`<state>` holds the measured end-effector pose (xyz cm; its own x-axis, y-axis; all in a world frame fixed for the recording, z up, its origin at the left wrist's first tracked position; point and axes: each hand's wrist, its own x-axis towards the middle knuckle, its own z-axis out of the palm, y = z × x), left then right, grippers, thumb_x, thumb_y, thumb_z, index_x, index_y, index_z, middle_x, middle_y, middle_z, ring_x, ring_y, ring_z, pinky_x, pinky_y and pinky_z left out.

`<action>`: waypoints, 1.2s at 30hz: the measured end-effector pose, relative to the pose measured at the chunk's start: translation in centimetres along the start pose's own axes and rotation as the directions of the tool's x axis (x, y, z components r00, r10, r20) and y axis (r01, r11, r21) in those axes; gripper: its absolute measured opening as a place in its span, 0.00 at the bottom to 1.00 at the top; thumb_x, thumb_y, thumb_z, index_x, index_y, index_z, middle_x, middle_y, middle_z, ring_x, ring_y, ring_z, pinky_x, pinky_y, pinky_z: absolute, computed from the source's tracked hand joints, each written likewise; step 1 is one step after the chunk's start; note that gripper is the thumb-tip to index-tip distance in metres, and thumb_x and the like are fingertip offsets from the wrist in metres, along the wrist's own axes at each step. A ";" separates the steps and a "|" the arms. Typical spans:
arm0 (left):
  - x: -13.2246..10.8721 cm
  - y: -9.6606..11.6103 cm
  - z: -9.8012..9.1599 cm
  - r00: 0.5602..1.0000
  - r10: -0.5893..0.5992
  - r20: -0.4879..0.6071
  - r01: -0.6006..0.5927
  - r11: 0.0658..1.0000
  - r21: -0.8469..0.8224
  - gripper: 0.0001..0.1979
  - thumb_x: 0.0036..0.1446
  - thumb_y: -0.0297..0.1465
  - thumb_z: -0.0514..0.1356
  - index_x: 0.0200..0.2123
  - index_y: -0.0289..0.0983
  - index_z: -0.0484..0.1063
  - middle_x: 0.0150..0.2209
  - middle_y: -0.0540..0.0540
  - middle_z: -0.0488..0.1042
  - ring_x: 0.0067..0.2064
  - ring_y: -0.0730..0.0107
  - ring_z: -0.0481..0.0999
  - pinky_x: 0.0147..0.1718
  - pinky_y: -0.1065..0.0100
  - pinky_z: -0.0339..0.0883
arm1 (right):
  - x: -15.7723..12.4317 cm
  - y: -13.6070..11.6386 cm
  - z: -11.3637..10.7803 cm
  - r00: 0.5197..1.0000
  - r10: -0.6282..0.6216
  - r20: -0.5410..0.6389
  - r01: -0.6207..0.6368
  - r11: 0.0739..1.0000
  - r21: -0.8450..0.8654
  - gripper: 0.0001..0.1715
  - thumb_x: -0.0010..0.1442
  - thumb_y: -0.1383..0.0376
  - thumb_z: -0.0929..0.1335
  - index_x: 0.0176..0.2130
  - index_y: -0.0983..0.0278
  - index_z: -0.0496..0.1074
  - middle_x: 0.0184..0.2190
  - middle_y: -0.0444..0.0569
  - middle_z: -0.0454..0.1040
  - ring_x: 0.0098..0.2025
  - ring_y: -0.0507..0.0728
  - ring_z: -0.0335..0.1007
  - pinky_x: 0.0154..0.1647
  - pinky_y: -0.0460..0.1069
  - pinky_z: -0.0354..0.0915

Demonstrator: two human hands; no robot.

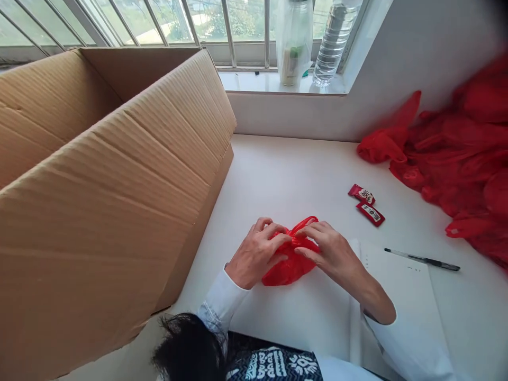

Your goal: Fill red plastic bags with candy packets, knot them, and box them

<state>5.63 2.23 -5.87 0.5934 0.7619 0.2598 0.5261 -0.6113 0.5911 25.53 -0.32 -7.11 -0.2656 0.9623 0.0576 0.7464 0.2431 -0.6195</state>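
Note:
A small, thin red plastic bag point(286, 269) lies bunched on the white table, its gathered top and a loop of handle standing up between my hands. My left hand point(260, 251) reaches in from the left, thumb and fingers bent onto the gathered part. From the right, my right hand point(327, 244) pinches the same gathered part between thumb and fingers. The fingertips of both hands nearly meet at the top of the bag, partly hiding whatever is there. What the bag contains, if anything, cannot be made out.
An open cardboard box point(119, 211) fills the left side. Two small red packets point(371, 213) lie beyond my right hand, near a pen point(423, 259) and white paper point(400, 286). Red bags point(456, 159) are heaped at the right. A water bottle point(333, 45) stands on the windowsill.

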 end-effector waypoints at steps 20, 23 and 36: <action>-1.5 0.2 -2.0 0.853 -0.445 -0.271 0.355 0.877 -0.325 0.37 0.37 0.43 0.73 0.50 0.40 0.66 0.41 0.46 0.72 0.43 0.60 0.70 0.45 0.58 0.63 | -2.2 -1.7 -4.4 0.913 -0.055 -0.404 0.046 0.998 -0.033 0.32 0.57 0.56 0.70 0.58 0.58 0.60 0.54 0.53 0.68 0.54 0.61 0.66 0.51 0.56 0.66; 0.1 0.8 -2.3 0.885 -0.400 -0.236 0.323 0.896 -0.305 0.14 0.46 0.42 0.69 0.31 0.40 0.74 0.29 0.50 0.70 0.36 0.64 0.67 0.38 0.61 0.62 | -1.0 -4.8 -4.2 0.841 -0.390 -0.375 0.353 0.921 -0.165 0.16 0.62 0.70 0.65 0.50 0.59 0.67 0.48 0.50 0.72 0.51 0.57 0.67 0.52 0.53 0.64; -6.5 -1.6 -4.0 0.956 -0.218 -0.194 0.050 0.778 -0.626 0.20 0.55 0.47 0.61 0.20 0.40 0.65 0.30 0.46 0.68 0.45 0.58 0.70 0.48 0.49 0.68 | -2.9 -0.4 -3.5 0.972 -0.184 0.144 0.233 0.780 -0.580 0.30 0.50 0.46 0.70 0.44 0.64 0.70 0.33 0.59 0.70 0.40 0.72 0.64 0.41 0.69 0.58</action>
<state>-1.54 -0.89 -5.43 0.3344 0.9035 0.2680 0.0582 -0.3036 0.9510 28.17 -2.77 -4.30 -0.4834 0.8735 0.0575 0.8744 0.4849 -0.0157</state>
